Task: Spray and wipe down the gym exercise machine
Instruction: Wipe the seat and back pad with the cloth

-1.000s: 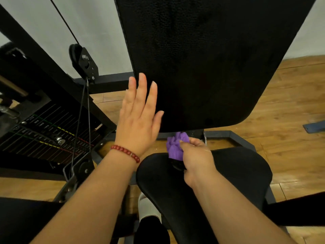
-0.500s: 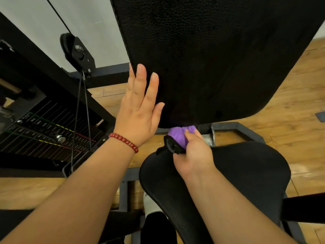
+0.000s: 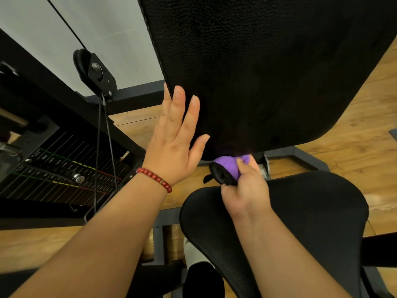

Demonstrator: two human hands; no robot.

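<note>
Wooden floor (image 3: 354, 134) showing behind. Weight stack (image 3: 53, 168) sitting at nine o'clock. Left hand (image 3: 174, 143), fingers spread, still bracing backrest pad (image 3: 268, 72). Right hand (image 3: 245, 188) pinching purple cloth (image 3: 228, 166), lifting off seat pad (image 3: 311, 211) to backrest's six-o'clock edge; wiping probably advancing upward.

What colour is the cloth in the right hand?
The cloth is purple; the head view shows it best.

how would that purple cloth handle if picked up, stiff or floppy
Probably floppy: the cloth sits crumpled into folds inside the right hand. Likely light, since curled fingers alone hold it at the back pad's lower edge. As soft fabric, it seems unlikely to roll or slip.
</note>
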